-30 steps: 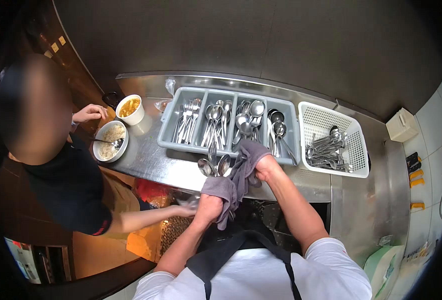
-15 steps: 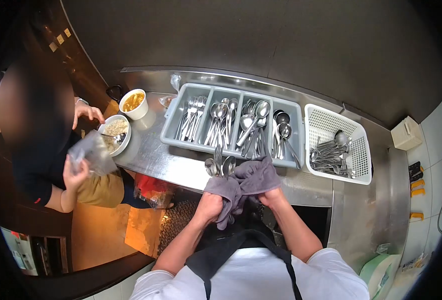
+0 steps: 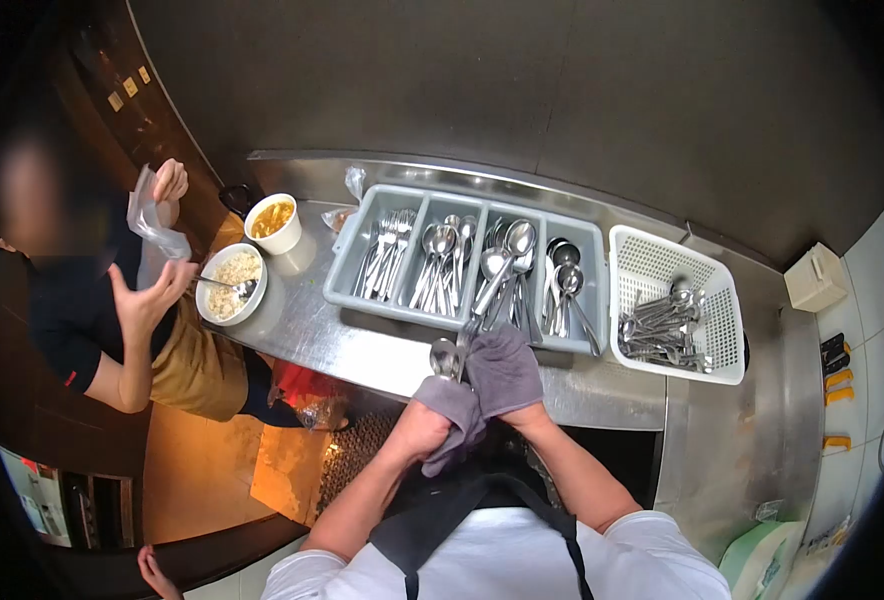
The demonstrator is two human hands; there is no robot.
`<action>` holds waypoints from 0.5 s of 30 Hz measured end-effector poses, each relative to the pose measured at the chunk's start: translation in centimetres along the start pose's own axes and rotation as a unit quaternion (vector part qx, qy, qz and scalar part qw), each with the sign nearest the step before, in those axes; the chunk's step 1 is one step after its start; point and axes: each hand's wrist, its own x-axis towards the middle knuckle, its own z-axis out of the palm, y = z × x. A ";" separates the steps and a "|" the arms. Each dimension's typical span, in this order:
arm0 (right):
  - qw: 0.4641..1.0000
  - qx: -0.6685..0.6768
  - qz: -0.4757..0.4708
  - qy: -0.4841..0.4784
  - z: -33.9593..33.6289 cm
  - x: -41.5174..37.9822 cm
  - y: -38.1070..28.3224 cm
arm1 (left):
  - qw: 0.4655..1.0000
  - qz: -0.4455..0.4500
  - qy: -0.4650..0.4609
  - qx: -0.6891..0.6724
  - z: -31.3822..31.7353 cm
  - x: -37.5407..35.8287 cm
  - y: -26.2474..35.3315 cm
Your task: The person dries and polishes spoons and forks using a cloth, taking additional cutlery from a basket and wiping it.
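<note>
My left hand (image 3: 425,432) is closed around a small bunch of spoons (image 3: 445,357), with part of a purple-grey cloth (image 3: 505,372) wrapped between. The spoon bowls stick up above my fist. My right hand (image 3: 528,413) is mostly covered by the same cloth and grips it against the upper end of the cutlery; its fingertips are hidden. Just beyond both hands lies a grey cutlery tray (image 3: 370,297). Its compartments hold forks (image 3: 390,250), spoons (image 3: 444,255), large spoons (image 3: 507,262) and round-bowled ladle-like spoons (image 3: 569,280).
A white perforated basket (image 3: 724,310) with mixed cutlery (image 3: 667,320) stands right of the tray. On the left are a rice bowl (image 3: 232,272), a soup cup (image 3: 274,224) and a co-worker (image 3: 102,290) handling a plastic bag (image 3: 155,228). The steel counter (image 3: 362,348) edge runs near my hands.
The cloth has closed up around the cutlery, and my right hand has come in nearer to my left. The co-worker has lifted the plastic bag away from the rice bowl.
</note>
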 end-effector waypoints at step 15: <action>0.979 -0.120 0.039 -0.159 6.2 4.9 -1.5 | 0.972 0.108 0.202 0.060 -2.7 -2.7 0.7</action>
